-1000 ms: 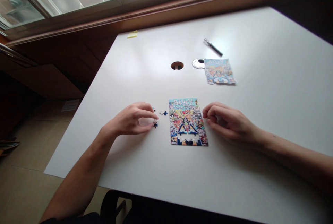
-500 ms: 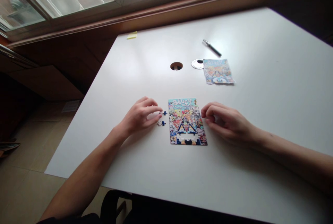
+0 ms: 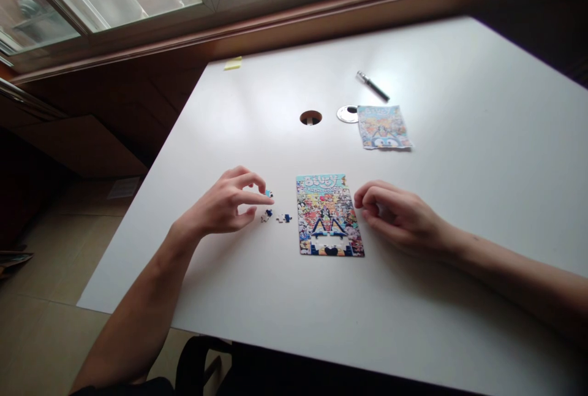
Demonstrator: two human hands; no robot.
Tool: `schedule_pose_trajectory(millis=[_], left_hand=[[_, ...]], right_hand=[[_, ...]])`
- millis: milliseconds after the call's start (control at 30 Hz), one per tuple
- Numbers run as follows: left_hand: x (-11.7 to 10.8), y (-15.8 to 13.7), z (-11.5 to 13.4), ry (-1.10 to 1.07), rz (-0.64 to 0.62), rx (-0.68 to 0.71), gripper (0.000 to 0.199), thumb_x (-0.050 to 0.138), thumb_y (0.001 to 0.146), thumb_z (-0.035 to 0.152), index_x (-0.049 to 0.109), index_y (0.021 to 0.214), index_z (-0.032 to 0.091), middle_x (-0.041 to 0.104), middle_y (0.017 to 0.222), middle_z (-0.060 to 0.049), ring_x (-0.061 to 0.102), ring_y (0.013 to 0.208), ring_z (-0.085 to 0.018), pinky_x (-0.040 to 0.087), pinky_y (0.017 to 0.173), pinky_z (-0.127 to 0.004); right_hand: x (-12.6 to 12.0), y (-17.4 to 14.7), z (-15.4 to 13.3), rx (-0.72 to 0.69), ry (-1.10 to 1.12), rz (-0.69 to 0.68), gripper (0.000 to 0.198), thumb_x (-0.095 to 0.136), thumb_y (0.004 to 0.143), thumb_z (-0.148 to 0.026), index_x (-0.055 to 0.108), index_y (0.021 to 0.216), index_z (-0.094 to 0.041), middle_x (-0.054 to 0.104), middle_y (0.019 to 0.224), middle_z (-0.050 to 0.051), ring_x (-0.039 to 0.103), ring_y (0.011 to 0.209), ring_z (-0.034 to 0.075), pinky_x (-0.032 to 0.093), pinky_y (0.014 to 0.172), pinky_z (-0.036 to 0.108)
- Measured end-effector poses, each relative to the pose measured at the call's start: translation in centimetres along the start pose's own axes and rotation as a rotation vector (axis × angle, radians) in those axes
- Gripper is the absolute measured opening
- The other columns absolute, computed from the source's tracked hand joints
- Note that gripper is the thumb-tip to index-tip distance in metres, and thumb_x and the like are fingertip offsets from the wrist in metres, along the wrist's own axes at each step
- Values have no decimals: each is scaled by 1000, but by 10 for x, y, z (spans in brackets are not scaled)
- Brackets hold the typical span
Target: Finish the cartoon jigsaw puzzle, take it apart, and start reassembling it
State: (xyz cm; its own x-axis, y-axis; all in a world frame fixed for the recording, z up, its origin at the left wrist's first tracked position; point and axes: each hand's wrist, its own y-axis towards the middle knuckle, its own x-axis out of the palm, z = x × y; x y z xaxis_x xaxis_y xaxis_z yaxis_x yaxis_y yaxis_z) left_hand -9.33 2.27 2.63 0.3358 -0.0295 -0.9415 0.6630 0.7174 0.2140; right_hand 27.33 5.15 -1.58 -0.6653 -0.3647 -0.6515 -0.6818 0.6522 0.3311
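A colourful jigsaw puzzle [image 3: 321, 203] lies flat on the white table, with a white gap in its lower part where the surface beneath shows. My left hand [image 3: 227, 203] is left of it, fingers apart, and nothing shows gripped between them. Close to its fingertips are a light-blue puzzle piece [image 3: 269, 194], partly hidden by a finger, and a dark blue and white piece [image 3: 266, 216]. Another blue and white piece [image 3: 284, 218] sits nearer the puzzle. My right hand [image 3: 399, 215] rests with loosely curled fingers beside the puzzle's right edge; I see nothing in it.
Farther back on the table [image 3: 257, 298] lies a creased picture sheet [image 3: 384, 127], partly over a round metal cover [image 3: 346, 114]. A dark pen [image 3: 373, 86] is behind it. The tabletop has a round hole [image 3: 311, 118] and a yellow sticker [image 3: 233, 63] near the far edge.
My left hand has moved left, away from the puzzle, its fingers spreading. One blue and white piece has shifted left with it, and a light-blue piece has come into sight. My right hand stays put.
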Motion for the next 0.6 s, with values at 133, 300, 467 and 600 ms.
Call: schedule_pose_trajectory(millis=[133,300,467,600], left_hand=[[-4,0,1,-71,-97,2,16,66,89,23,76,99,32,66,106,-2,56,100,-19,46,90,-34],[-3,1,0,-96,-111,-36,11,71,87,30,72,80,22,67,92,-3,59,88,-17,45,86,-33],[-5,0,-3,-153,-110,-39,6,71,84,24,73,90,23,69,94,-3,61,90,-18,46,86,-33],[0,0,-3,-178,-126,-55,7,67,86,21,73,88,24,68,91,-3,62,85,-16,47,83,-31]], right_hand=[[0,0,1,3,-5,-4,19,57,83,-7,47,79,-22,59,95,4,54,72,14,45,66,28],[0,0,0,8,-6,-2,19,58,83,-7,47,79,-22,59,95,4,54,70,14,45,65,28],[0,1,-2,12,0,4,19,58,83,-8,47,78,-23,60,94,4,53,69,14,45,64,29],[0,1,-2,21,-1,2,19,58,83,-8,47,78,-23,60,94,5,53,68,14,45,63,29]])
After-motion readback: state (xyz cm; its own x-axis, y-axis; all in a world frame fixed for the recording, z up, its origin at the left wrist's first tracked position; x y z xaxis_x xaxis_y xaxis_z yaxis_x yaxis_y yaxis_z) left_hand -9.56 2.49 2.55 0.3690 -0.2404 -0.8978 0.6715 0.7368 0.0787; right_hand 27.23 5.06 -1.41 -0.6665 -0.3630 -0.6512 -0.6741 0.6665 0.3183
